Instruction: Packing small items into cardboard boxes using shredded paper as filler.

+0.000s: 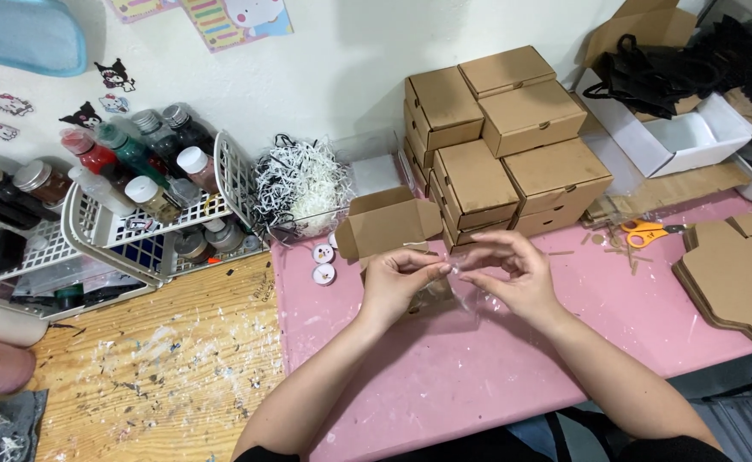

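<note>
My left hand (400, 281) and my right hand (513, 272) meet over the pink mat (478, 359), fingertips pinching a small clear plastic bag (453, 287) between them. The bag is see-through and hard to make out; something brownish shows under it. Just behind my hands an open small cardboard box (386, 224) stands with its flaps up. Two little round white stickers or buttons (323, 263) lie to its left on the mat.
A stack of closed cardboard boxes (504, 141) stands at the back. Shredded paper filler (299, 184) is left of it, beside white baskets of paint bottles (136, 184). Orange scissors (647, 232) and flat cardboard blanks (735, 274) lie on the right. A white box holding black bags (675, 77) sits far right.
</note>
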